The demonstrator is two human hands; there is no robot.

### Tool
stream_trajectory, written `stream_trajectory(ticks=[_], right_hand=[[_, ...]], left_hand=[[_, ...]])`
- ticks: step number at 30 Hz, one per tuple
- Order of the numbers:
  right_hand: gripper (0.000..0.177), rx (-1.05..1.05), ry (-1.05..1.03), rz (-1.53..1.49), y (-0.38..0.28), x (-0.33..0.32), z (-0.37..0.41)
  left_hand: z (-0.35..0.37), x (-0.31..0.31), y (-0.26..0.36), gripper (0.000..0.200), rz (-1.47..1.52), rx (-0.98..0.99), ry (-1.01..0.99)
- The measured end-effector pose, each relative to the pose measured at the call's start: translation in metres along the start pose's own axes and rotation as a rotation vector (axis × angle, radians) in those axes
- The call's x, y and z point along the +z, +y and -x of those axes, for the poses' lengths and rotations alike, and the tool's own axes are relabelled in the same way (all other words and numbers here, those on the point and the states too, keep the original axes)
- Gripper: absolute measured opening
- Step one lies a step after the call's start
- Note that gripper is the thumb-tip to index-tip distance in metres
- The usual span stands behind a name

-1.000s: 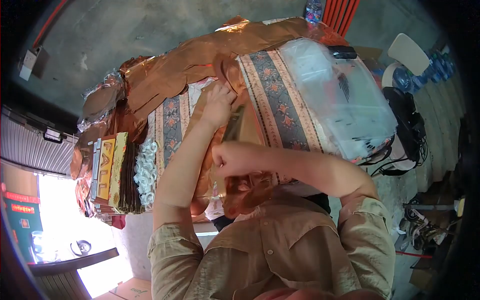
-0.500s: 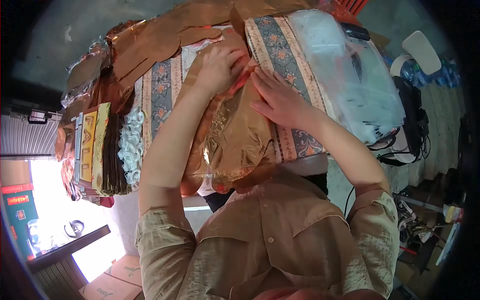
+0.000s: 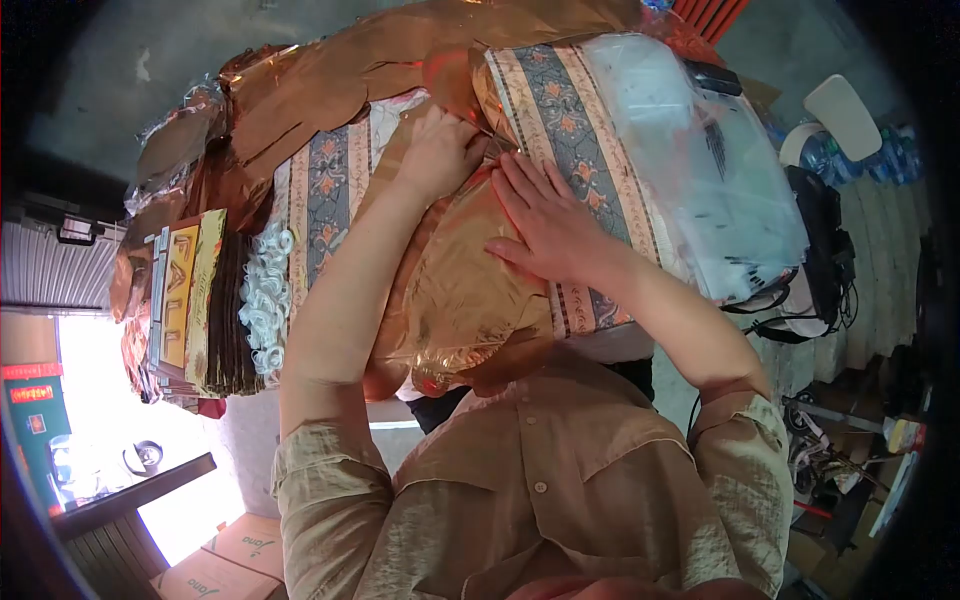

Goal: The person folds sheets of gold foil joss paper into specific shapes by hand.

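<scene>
A shiny copper-coloured foil sheet (image 3: pixel 465 275) lies folded and creased on the patterned cloth in front of me. My left hand (image 3: pixel 437 155) is at its upper end, the fingers curled down onto the foil and partly hidden. My right hand (image 3: pixel 545 215) rests flat on the foil's right edge, fingers stretched out and thumb apart. Past my fingertips a translucent foil flap (image 3: pixel 455 80) stands up, glowing reddish. The foil's lower end is bunched near my shirt.
More copper foil (image 3: pixel 300 85) is heaped along the far left edge. A stack of printed packets (image 3: pixel 190 300) and white plastic rings (image 3: pixel 265 295) sit at the left. Clear plastic bags (image 3: pixel 700 180) cover the right side of the patterned cloth (image 3: pixel 570 120), beside a black bag (image 3: pixel 825 250).
The foil's upper end has lifted and spread into a raised flap. My left hand has shifted a little left, and my right hand slightly down. The foil's lower part lies flatter.
</scene>
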State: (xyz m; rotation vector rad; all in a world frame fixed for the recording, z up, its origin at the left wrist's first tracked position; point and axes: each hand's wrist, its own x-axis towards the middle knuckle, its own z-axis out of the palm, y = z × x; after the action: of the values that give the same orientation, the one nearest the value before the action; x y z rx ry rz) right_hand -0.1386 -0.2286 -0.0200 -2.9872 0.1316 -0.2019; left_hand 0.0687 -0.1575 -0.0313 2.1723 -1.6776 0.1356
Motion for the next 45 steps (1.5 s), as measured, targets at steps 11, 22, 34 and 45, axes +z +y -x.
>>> stream_trajectory(ticks=[11,22,34,45], right_hand=[[0.077,0.053,-0.102,-0.492,0.022,-0.022,-0.014],[0.08,0.056,0.017,-0.011,0.017,0.003,-0.036],[0.074,0.035,0.057,-0.148,0.014,0.002,-0.015],[0.078,0.027,0.07,0.0,0.001,0.01,-0.014]], left_hand=[[-0.002,0.006,-0.005,0.026,0.035,0.036,0.024],[0.001,0.004,-0.008,0.028,0.009,-0.006,-0.075],[0.0,-0.001,-0.003,0.03,0.039,-0.036,-0.099],[-0.001,0.004,-0.007,0.034,0.053,-0.045,-0.082]])
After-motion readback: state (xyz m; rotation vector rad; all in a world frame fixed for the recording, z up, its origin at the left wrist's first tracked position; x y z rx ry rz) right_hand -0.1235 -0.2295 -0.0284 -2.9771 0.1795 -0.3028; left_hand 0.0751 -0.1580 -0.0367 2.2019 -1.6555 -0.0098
